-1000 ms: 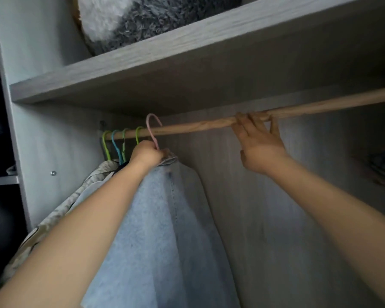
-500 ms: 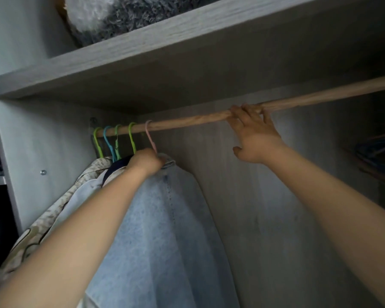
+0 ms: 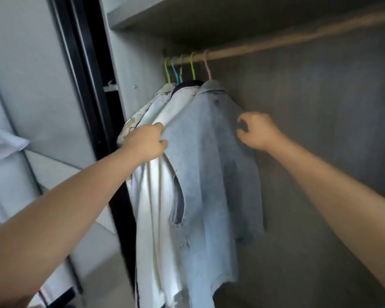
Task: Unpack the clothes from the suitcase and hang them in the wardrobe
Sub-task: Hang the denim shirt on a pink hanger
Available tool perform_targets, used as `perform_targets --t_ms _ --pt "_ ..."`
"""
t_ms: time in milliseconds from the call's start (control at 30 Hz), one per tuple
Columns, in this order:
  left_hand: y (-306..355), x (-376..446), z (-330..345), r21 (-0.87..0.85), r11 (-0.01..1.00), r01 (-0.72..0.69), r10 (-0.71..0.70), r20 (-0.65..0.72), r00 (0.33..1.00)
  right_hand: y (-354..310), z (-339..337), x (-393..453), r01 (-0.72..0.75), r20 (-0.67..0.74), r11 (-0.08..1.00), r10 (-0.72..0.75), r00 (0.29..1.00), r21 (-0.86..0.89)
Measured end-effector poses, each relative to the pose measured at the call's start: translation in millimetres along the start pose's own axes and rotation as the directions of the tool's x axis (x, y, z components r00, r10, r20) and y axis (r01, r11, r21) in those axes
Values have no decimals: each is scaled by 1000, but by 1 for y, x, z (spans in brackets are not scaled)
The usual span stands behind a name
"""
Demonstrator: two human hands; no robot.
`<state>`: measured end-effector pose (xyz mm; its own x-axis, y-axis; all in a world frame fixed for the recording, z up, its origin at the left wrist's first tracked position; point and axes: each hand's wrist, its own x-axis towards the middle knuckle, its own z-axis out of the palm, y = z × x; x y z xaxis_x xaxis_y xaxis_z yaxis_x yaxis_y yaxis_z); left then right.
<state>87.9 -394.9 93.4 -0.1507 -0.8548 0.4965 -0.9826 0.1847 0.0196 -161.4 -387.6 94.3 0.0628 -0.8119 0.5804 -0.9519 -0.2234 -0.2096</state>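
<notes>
A pale grey sliding door (image 3: 27,70) with a black frame edge (image 3: 87,85) stands on the left. Beside it, a light grey side panel (image 3: 138,63) meets a wood-grain shelf (image 3: 242,16) overhead. The grey back panel (image 3: 320,107) lies in dim shadow

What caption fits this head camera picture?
Both hands, left and right, grip a denim shirt on a pink hanger.
</notes>
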Motion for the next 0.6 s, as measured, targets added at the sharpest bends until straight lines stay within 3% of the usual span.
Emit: perform_targets --t_ms 200,300,433,600 --pt "-36 -133 -5 104 975 196 -198 8 980 -79 45 -75 219 140 959 -245 959 178" --pt "-61 -202 -14 169 925 339 -357 88 930 -134 64 -118 306 212 902 -377 902 304" --pt "-100 -289 -24 149 824 547 -565 124 816 -206 86 -178 382 283 820 -522 805 425" --pt "-151 -410 -15 167 651 740 -758 193 623 -292 127 -261 396 373 742 -634 678 542"
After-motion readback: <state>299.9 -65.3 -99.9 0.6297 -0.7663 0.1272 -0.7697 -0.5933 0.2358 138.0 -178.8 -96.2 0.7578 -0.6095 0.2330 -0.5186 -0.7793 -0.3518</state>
